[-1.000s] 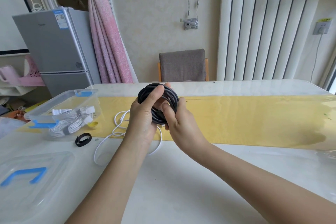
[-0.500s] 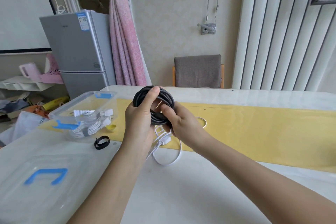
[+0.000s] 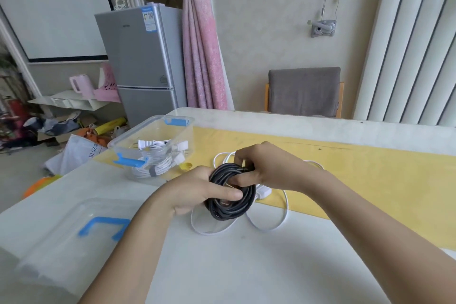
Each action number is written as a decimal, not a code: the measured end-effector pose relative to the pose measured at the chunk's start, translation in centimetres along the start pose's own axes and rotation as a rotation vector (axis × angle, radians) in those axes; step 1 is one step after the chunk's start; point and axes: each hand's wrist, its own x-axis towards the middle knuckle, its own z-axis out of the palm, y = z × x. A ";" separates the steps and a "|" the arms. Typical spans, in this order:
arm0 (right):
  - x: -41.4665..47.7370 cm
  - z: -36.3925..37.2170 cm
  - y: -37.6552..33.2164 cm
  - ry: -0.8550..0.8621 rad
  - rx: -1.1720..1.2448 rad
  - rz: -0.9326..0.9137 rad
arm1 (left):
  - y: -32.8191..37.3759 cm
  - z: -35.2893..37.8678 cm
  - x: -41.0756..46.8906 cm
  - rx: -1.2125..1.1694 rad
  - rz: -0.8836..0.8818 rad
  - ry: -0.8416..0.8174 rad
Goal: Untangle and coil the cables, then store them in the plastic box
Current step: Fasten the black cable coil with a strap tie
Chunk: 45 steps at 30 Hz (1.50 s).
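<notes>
We hold the black cable coil [image 3: 233,207] low over the white table [image 3: 222,266]: roughly round ring, open face tilted up toward us. Left hand [image 3: 197,190] wraps its left side. Right hand [image 3: 269,168] pinches the top strands, 1 finger through the hole. Matte rubbery jacket. Loose white cable [image 3: 263,192] loops underneath. Clear plastic box [image 3: 128,160] far-left holds 1 bundled white cable [image 3: 158,168]. Lid [image 3: 74,237] near-left.

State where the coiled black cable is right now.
In the head view the black cable sits centre frame, gripped by the left hand and right hand, above the loose white cable on the table, right of the plastic box.
</notes>
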 end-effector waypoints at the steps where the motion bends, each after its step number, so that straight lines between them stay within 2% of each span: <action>1: 0.2 0.0 0.0 0.037 0.030 -0.014 | -0.5 0.0 0.2 -0.058 0.004 0.079; 3: 0.7 0.1 0.0 0.082 0.104 -0.041 | -1.0 -0.3 0.3 -0.152 0.027 0.201; 8: 2.4 0.5 -0.6 0.115 0.287 -0.096 | -0.7 -1.4 0.0 -0.383 0.156 0.340; 13: 4.5 1.7 -0.9 0.220 0.641 0.063 | -0.9 -2.7 -0.3 -0.506 0.241 0.467; 17: 5.7 3.4 -2.1 0.171 0.915 0.198 | -0.9 -3.2 -0.1 -0.543 0.325 0.556; 21: 6.8 4.9 -3.5 0.089 1.010 0.230 | -1.3 -3.8 0.1 -0.499 0.404 0.662; 27: 7.7 6.2 -4.7 -0.242 1.077 0.177 | -1.9 -6.0 -0.5 -0.409 0.524 0.794; 29: 8.5 6.9 -4.4 -0.216 1.122 0.188 | -2.1 -6.9 -0.9 -0.365 0.532 0.823; 31: 9.4 7.8 -3.8 -0.091 1.048 0.209 | -2.4 -7.8 -1.4 -0.313 0.531 0.849; 33: 9.9 8.8 -3.4 -0.008 0.785 0.186 | -2.7 -8.6 -1.9 -0.267 0.522 0.887; 35: 9.9 9.8 -3.2 -0.008 0.499 0.139 | -2.8 -9.1 -2.3 -0.246 0.518 0.918; 40: 9.6 10.7 -4.0 -0.112 0.069 -0.014 | -2.6 -9.6 -3.1 -0.258 0.528 0.949; 43: 9.4 10.3 -4.3 -0.109 -0.090 -0.053 | -2.2 -9.3 -3.3 -0.285 0.528 0.964; 45: 8.7 9.8 -4.2 -0.058 -0.053 -0.046 | -2.0 -8.9 -3.4 -0.288 0.526 0.962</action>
